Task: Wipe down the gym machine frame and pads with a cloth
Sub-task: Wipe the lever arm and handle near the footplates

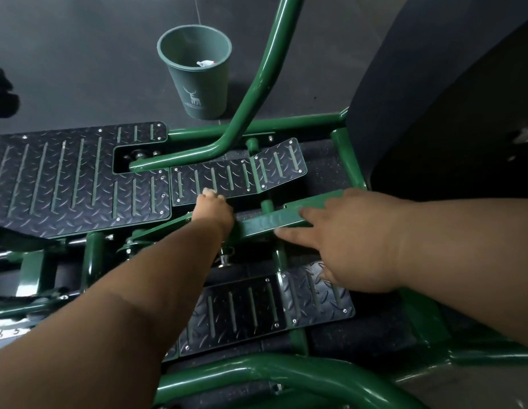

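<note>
A green gym machine frame runs across the view, with a flat green bar (265, 221) in the middle and black tread plates around it. My left hand (214, 208) reaches down past that bar and grips a small pale cloth (210, 191), only a scrap of which shows, at the near edge of the middle tread plate (215, 180). My right hand (348, 240) rests on the green bar with its fingers straight and spread. A dark seat pad (434, 84) rises at the right.
A green bin (198, 84) with a deer print stands on the dark floor beyond the frame, a bit of white rubbish inside. A curved green tube (257, 87) rises past it. A large tread plate (65, 178) lies at the left, another (257, 308) nearer me.
</note>
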`<action>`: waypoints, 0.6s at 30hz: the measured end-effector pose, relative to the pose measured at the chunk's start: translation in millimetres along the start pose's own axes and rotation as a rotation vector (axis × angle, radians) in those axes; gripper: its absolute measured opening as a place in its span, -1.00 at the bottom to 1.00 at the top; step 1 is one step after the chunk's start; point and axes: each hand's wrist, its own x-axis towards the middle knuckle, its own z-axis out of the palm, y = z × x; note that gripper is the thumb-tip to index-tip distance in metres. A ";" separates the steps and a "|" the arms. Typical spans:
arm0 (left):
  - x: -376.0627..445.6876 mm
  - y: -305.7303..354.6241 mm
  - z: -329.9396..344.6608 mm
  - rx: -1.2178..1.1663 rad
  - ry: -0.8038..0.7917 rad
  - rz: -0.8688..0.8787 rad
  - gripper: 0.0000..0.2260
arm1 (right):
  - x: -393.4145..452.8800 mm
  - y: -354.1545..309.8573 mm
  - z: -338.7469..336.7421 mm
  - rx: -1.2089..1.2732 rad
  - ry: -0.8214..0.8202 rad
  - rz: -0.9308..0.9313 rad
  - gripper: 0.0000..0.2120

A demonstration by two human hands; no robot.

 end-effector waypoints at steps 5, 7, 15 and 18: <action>7.6 -4.0 9.6 0.049 0.023 0.139 -0.68 | 9.1 5.0 10.6 -0.030 -0.175 0.041 -0.22; 0.5 -12.5 12.1 0.012 0.097 0.161 -0.66 | 9.5 6.1 8.5 -0.023 -0.179 0.052 -0.24; -47.0 -23.6 22.7 -0.220 0.301 0.092 -0.50 | 3.1 -2.6 6.5 -0.006 -0.139 0.046 -0.28; -53.0 3.3 33.9 -0.377 0.235 0.095 -0.50 | -1.2 -8.7 8.7 -0.015 -0.085 0.007 -0.30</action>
